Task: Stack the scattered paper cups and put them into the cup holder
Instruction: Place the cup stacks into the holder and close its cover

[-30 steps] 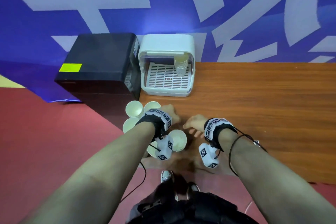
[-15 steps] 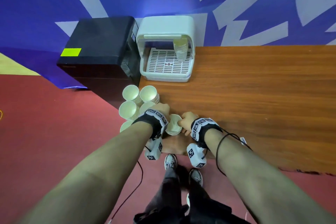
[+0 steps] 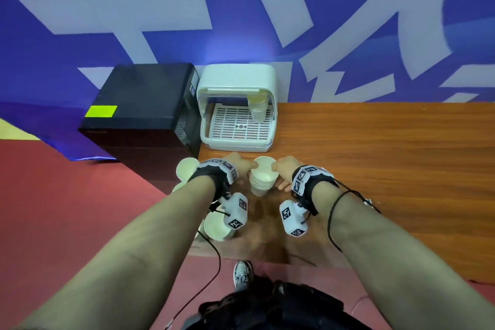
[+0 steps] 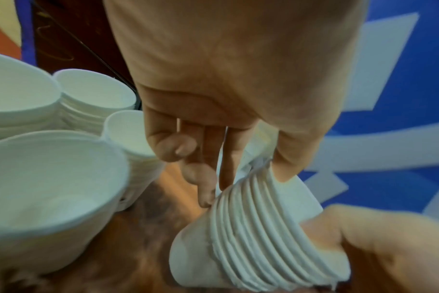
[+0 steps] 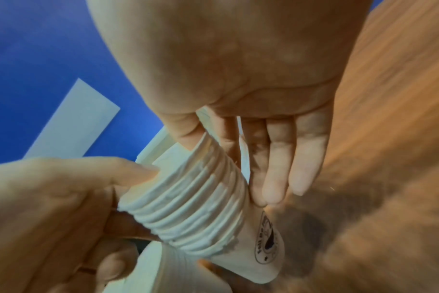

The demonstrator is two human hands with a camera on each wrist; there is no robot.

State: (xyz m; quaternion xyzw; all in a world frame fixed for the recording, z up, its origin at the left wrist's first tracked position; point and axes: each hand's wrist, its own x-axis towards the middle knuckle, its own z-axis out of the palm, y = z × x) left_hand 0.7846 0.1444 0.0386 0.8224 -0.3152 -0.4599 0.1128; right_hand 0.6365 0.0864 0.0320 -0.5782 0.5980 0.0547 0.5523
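Both hands — left hand (image 3: 242, 166), right hand (image 3: 285, 169) — grip the cup stack (image 3: 262, 179); its round logo (image 5: 267, 240) is unreadable.

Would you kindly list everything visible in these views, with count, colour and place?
held cup stack: one, white, between both hands above the table's near left part
loose cups: several, white, exact count unclear, at the table's left edge under the left arm
cup holder: one, white, back left of the table, cups inside at its right
table: one, brown wood
cabinet: one, black with a yellow-green label, left of the holder
left hand: grips the stack
right hand: grips the stack
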